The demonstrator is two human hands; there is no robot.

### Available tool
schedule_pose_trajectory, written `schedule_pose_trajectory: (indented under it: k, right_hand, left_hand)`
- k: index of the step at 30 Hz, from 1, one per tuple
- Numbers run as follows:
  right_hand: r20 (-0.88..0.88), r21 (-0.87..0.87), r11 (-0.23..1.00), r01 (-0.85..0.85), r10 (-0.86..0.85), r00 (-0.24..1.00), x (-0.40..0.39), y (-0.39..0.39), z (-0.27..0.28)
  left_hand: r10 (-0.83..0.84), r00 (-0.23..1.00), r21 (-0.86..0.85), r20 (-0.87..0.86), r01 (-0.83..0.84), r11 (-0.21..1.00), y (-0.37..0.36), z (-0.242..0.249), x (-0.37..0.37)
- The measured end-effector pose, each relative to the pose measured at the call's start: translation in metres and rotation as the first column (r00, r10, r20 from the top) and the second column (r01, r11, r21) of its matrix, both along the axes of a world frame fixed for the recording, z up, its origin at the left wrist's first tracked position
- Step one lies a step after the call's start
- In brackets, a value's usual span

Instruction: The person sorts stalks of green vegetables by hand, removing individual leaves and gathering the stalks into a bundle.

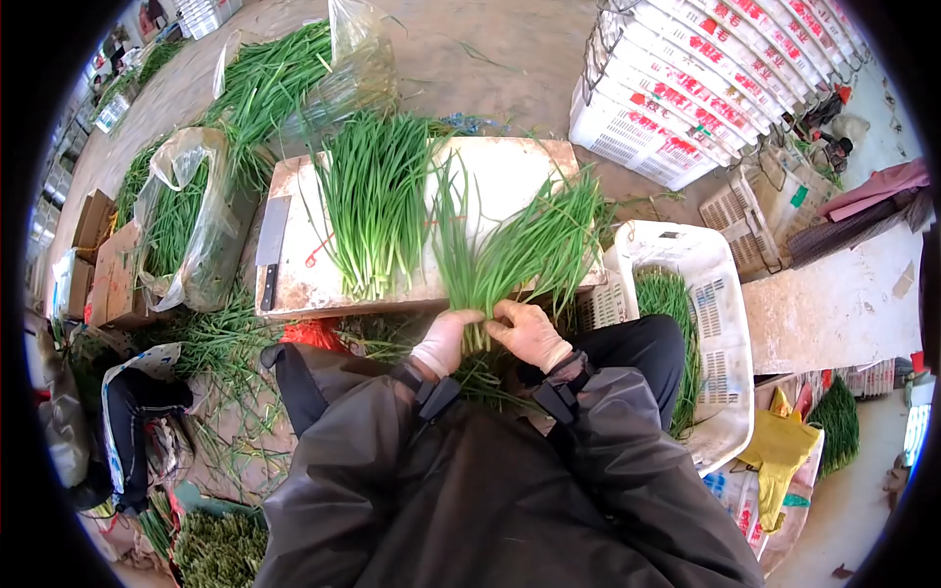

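A loose bunch of garlic chives [515, 255] is between my two gloved hands, its pale stem ends pointing down toward my lap. My left hand [443, 341] grips the stems from the left, thumb pointing inward. From the right, my right hand [532, 335] pinches the same stems. The leaves fan out over the near edge of a worn white board [498, 155]. To the left on that board lies a bigger pile of garlic chives [372, 201], with a red tie [316, 253] beside it. A cleaver [272, 235] with a black handle rests at the board's left end.
A white crate [723, 338] holding chives stands by my right knee. Stacked white crates [676, 88] rise behind it. Plastic-lined containers of chives [176, 220] stand at left. Loose leaves [235, 402] litter the floor. A yellow cloth [779, 456] lies at right.
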State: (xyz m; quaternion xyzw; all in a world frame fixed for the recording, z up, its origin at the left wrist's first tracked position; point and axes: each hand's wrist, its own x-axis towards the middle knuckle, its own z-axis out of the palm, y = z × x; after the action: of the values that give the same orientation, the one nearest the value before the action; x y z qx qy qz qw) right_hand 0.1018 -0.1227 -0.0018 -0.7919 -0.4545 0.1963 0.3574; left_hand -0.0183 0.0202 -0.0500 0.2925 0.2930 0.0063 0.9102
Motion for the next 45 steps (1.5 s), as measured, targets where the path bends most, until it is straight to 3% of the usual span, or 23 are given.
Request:
schedule_pose_trajectory:
  k: [1,3,5,10,13,16,17,18,20,21,22,23,26,27,30,31,34,35,38,41,45]
  right_hand:
    - [0.034,0.031,0.999,-0.026,0.025,0.999,0.002,-0.001,-0.002]
    - [-0.355,-0.078,0.995,0.064,-0.088,0.931,0.005,-0.004,0.001]
    - [-0.638,-0.145,0.983,0.112,-0.179,0.749,0.005,-0.004,0.020]
    - [-0.763,-0.118,0.959,0.259,-0.255,0.595,0.015,-0.013,0.045]
    - [-0.875,0.049,0.927,0.372,-0.140,0.463,0.031,-0.023,0.040]
    - [-0.664,-0.270,0.963,-0.015,-0.175,0.727,0.046,-0.036,0.042]
    - [-0.564,-0.367,0.901,-0.232,-0.018,0.826,0.050,-0.041,0.034]
    - [-0.051,-0.482,0.829,-0.285,0.299,0.953,0.043,-0.044,0.028]
    - [0.035,-0.486,0.849,-0.209,0.258,0.966,0.038,-0.048,0.001]
    - [-0.200,-0.417,0.891,-0.180,0.104,0.974,0.038,-0.042,0.004]
    - [-0.430,-0.358,0.925,-0.131,-0.039,0.902,0.040,-0.034,0.008]
    - [-0.638,-0.311,0.948,-0.064,-0.159,0.754,0.039,-0.027,0.011]
    - [-0.818,-0.056,0.993,0.099,-0.103,0.566,0.028,-0.011,0.010]
    - [-0.907,-0.067,0.985,0.157,-0.125,0.402,0.022,-0.008,0.032]
    - [-0.644,0.208,0.961,0.183,-0.006,0.765,0.013,-0.001,0.040]
    - [-0.566,0.261,0.953,0.156,0.020,0.824,0.014,-0.002,0.043]
    - [-0.867,0.229,0.898,0.376,0.012,0.498,0.012,-0.004,0.036]
    - [-0.851,0.225,0.894,0.386,-0.012,0.525,0.009,-0.002,0.033]
    - [-0.965,-0.013,0.942,0.336,-0.100,0.242,0.014,-0.008,-0.003]
    - [-0.974,-0.021,0.959,0.282,-0.083,0.210,0.012,-0.009,-0.007]
    - [-0.976,-0.055,0.971,0.232,-0.101,0.191,0.009,-0.012,-0.004]
  left_hand:
    - [0.000,1.000,-0.003,0.004,0.000,1.000,-0.001,-0.001,0.001]
    - [-0.039,0.999,-0.056,0.028,0.041,0.998,0.002,-0.004,0.000]
    - [-0.071,0.997,-0.080,-0.001,0.070,0.994,0.003,0.000,0.001]
    - [-0.077,0.990,-0.064,-0.117,0.070,0.996,0.002,0.012,0.003]
    - [-0.082,0.983,-0.076,-0.163,0.070,0.995,0.002,0.018,0.004]
    - [-0.076,0.985,-0.094,-0.154,0.062,0.994,0.002,0.022,0.003]
    - [-0.078,0.987,-0.095,-0.140,0.065,0.993,0.002,0.021,0.003]
    - [-0.080,0.989,-0.095,-0.127,0.068,0.993,0.003,0.017,0.002]
    - [-0.090,0.991,-0.086,-0.103,0.081,0.993,0.004,0.010,0.003]
    - [-0.095,0.991,-0.076,-0.091,0.088,0.993,0.004,0.009,0.004]
    - [-0.099,0.992,-0.065,-0.080,0.094,0.993,0.004,0.009,0.005]
    - [-0.112,0.993,-0.014,-0.022,0.112,0.994,0.002,0.008,0.004]
    - [-0.139,0.983,0.128,0.119,0.123,0.984,-0.009,0.030,0.001]
    - [-0.128,0.981,0.161,0.149,0.103,0.981,-0.014,0.038,0.001]
    - [-0.090,0.967,0.182,0.239,0.046,0.982,-0.019,0.050,-0.001]
    - [-0.078,0.960,0.188,0.270,0.027,0.982,-0.020,0.054,-0.002]
    - [-0.109,0.956,0.114,0.272,0.080,0.990,-0.021,0.052,-0.003]
    - [-0.125,0.959,0.082,0.256,0.107,0.991,-0.021,0.048,-0.003]
    - [-0.148,0.971,0.021,0.189,0.146,0.989,-0.025,0.031,-0.004]
    - [-0.210,0.971,-0.025,0.117,0.214,0.977,-0.025,0.027,-0.008]
    - [-0.174,0.981,-0.087,0.086,0.182,0.979,-0.024,0.033,-0.010]
